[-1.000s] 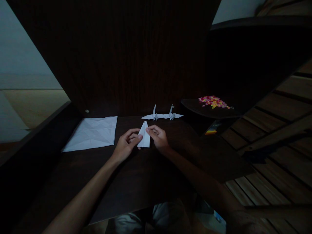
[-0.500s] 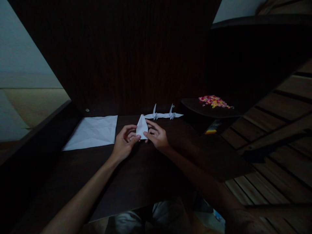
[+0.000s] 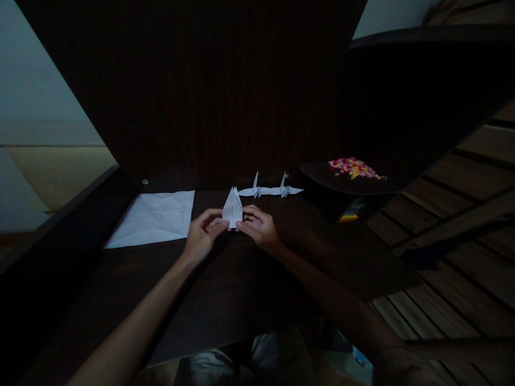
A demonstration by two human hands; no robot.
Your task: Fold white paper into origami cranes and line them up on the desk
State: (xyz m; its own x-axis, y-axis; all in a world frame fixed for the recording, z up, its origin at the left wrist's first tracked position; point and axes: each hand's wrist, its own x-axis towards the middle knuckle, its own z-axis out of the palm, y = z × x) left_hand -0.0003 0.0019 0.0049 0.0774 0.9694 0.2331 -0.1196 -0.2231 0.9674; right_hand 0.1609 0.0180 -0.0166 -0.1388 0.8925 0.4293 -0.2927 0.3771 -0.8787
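Observation:
A small piece of folded white paper (image 3: 232, 209), pointed at its upper end, is held upright between my two hands. My left hand (image 3: 204, 230) pinches its lower left corner, thumb in front and fingers behind. At the lower right corner, my right hand (image 3: 258, 228) grips it the same way. Just beyond it, two folded paper cranes (image 3: 256, 191) (image 3: 285, 190) stand side by side against the back panel. To the left of my left hand lie flat white paper sheets (image 3: 151, 219) with crease lines.
A dark wooden desk (image 3: 193, 305) bears everything. On a rounded shelf (image 3: 314, 174) at the right lies a heap of small pink, red and yellow pieces (image 3: 354, 167). A low side board (image 3: 60, 220) borders the left, and a slatted wooden surface (image 3: 454, 289) is at the right.
The folded paper has shifted slightly left and its pointed layers have spread a little at the top. My right fingers have slid lower along its edge.

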